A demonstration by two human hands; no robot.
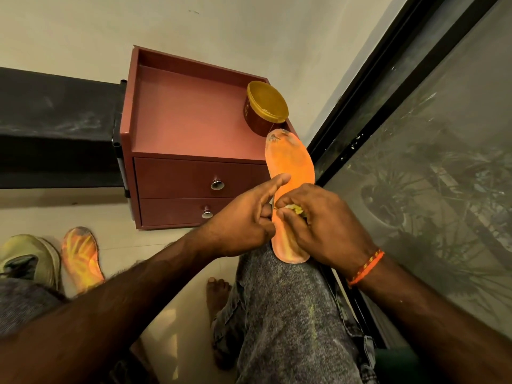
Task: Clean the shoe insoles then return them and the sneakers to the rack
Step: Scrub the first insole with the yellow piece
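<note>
Beside the cabinet (194, 128), my left hand (243, 220) grips the orange insole (291, 164) on my knee. My right hand (313, 220) clutches a yellow pad (296, 208) — pressed against it

A cabinet (194, 139) with two drawers stood against the wall, a tub (264, 108) at the right rear corner of its top. Before it, an insole (291, 173) rested with its heel on the person's right knee (279, 286), its toe reaching up to just beside the tub. The left hand (243, 220) held its left edge; the right hand (318, 220) lay on its right. On the floor to the left lay a second insole (81, 256), a sneaker (30, 259) just left of it.
</note>
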